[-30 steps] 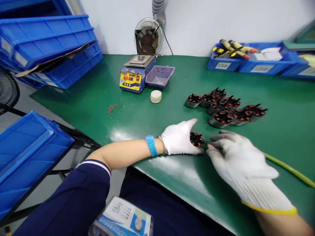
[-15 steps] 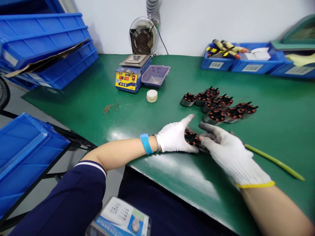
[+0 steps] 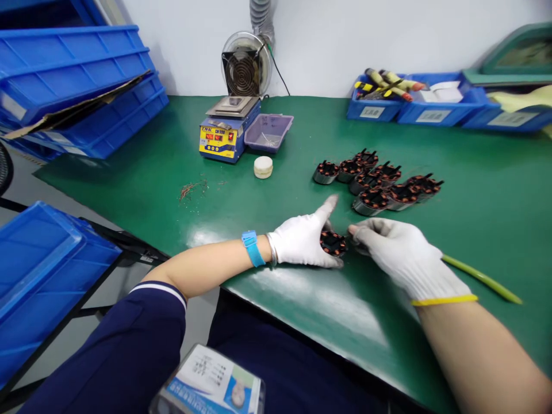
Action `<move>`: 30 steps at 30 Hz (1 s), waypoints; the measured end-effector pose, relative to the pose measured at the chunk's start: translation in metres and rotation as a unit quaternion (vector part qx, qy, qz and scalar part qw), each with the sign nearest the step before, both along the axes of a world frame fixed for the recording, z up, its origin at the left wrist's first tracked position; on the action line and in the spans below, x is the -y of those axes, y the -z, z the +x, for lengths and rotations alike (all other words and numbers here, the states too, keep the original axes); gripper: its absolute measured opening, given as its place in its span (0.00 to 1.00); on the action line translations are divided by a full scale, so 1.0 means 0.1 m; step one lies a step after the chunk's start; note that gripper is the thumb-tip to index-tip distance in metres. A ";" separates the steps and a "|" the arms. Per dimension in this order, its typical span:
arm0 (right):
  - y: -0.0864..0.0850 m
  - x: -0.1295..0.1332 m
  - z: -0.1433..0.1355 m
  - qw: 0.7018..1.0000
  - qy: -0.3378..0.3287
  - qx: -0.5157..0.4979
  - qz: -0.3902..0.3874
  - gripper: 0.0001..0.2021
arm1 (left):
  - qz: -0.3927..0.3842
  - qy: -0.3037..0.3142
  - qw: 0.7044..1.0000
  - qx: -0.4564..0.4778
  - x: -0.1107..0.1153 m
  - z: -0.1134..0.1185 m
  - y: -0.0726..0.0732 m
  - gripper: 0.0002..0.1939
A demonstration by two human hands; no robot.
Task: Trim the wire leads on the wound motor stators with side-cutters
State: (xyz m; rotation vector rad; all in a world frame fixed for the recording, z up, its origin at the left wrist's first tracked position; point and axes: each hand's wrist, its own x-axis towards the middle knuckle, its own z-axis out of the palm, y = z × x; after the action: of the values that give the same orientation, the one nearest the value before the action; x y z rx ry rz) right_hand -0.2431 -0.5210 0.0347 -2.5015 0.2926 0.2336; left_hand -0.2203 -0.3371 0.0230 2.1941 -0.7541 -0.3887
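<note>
My left hand, in a white glove, is wrapped round the side of a motor stator with copper windings and a black top, which rests on the green bench. Just right of it, my gloved right hand has its thumb and fingers pinched together, a little apart from the stator. Whatever may be in that pinch is too small to make out. A green-handled tool lies partly behind the right hand. Beyond the hands stands a group of several similar stators.
A blue and yellow solder pot stands at the back beside a purple tray, before a round fume fan. A small white round tin and wire scraps lie nearer. Blue bins line the back right; blue crates are stacked left.
My right hand has drawn back slightly from the stator, its raised forefinger now folded in towards the thumb. More of the stator shows. The left hand keeps its hold; the view has shifted slightly.
</note>
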 end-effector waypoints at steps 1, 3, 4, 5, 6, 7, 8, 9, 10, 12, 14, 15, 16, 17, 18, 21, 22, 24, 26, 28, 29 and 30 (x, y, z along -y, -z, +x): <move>-0.03 0.01 -0.02 0.999 0.006 -0.015 -0.030 0.15 | 0.011 0.001 1.000 0.009 -0.01 -0.01 -0.01 0.66; -0.11 0.03 -0.09 0.994 0.013 -0.040 -0.097 0.14 | 0.025 0.000 0.999 0.035 -0.03 -0.03 -0.02 0.65; -0.14 0.03 -0.13 0.991 0.016 -0.046 -0.128 0.14 | 0.030 0.001 0.998 0.048 -0.03 -0.04 -0.02 0.64; -0.17 0.02 -0.17 0.987 0.019 -0.037 -0.156 0.15 | 0.037 0.002 0.998 0.060 -0.04 -0.05 -0.02 0.63; -0.19 0.02 -0.21 0.986 0.013 -0.007 -0.169 0.15 | 0.045 0.002 0.997 0.070 -0.04 -0.06 -0.02 0.63; -0.18 0.01 -0.26 0.987 -0.005 0.039 -0.158 0.17 | 0.056 0.002 0.995 0.078 -0.04 -0.06 -0.03 0.63; -0.17 0.00 -0.30 0.987 -0.036 0.090 -0.129 0.22 | 0.066 0.004 0.994 0.084 -0.05 -0.06 -0.03 0.64; -0.13 -0.01 -0.33 0.984 -0.075 0.130 -0.092 0.31 | 0.075 0.006 0.993 0.089 -0.05 -0.06 -0.04 0.64; -0.08 -0.01 -0.35 0.979 -0.119 0.150 -0.063 0.42 | 0.081 0.009 0.992 0.093 -0.06 -0.06 -0.05 0.65; 0.05 -0.01 -0.37 0.973 -0.186 0.124 -0.061 0.52 | 0.084 0.014 0.991 0.098 -0.07 -0.05 -0.05 0.64; 0.19 0.02 -0.36 0.967 -0.211 0.086 -0.112 0.44 | 0.086 0.015 0.991 0.097 -0.07 -0.04 -0.05 0.64; 0.25 0.05 -0.34 0.965 -0.216 0.080 -0.127 0.36 | 0.088 0.015 0.992 0.095 -0.07 -0.03 -0.04 0.65; 0.30 0.07 -0.33 0.964 -0.218 0.076 -0.133 0.28 | 0.088 0.016 0.992 0.093 -0.07 -0.02 -0.02 0.65; 0.34 0.10 -0.31 0.964 -0.218 0.069 -0.135 0.22 | 0.088 0.017 0.992 0.093 -0.08 -0.01 -0.01 0.66; 0.36 0.12 -0.30 0.964 -0.219 0.057 -0.136 0.18 | 0.088 0.018 0.991 0.095 -0.08 -0.01 -0.01 0.66; 0.34 0.16 -0.28 0.967 -0.226 0.032 -0.118 0.16 | 0.098 0.023 0.988 0.115 -0.08 0.00 0.00 0.61; 0.31 0.17 -0.27 0.968 -0.229 0.028 -0.102 0.17 | 0.103 0.025 0.987 0.122 -0.08 0.00 -0.01 0.59; 0.26 0.18 -0.25 0.970 -0.232 0.020 -0.068 0.19 | 0.098 0.024 0.987 0.128 -0.08 -0.01 -0.02 0.55; 0.22 0.21 -0.22 0.970 -0.242 0.004 -0.032 0.19 | 0.065 0.028 0.991 0.117 -0.07 -0.01 -0.02 0.48; 0.17 0.23 -0.19 0.966 -0.257 -0.008 0.003 0.19 | 0.027 0.044 0.994 0.100 -0.07 -0.02 -0.03 0.37; 0.14 0.24 -0.18 0.964 -0.264 -0.012 0.017 0.19 | 0.015 0.057 0.994 0.095 -0.07 -0.01 -0.03 0.32; 0.10 0.24 -0.17 0.962 -0.271 -0.016 0.026 0.20 | 0.011 0.069 0.993 0.094 -0.07 -0.01 -0.04 0.28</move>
State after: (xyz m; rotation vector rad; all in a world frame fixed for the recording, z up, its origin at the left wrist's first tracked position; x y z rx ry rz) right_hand -0.2602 -0.5454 0.0245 -2.4775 -0.3920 0.4916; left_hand -0.2216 -0.3306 0.0270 2.2276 -1.0120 -0.2608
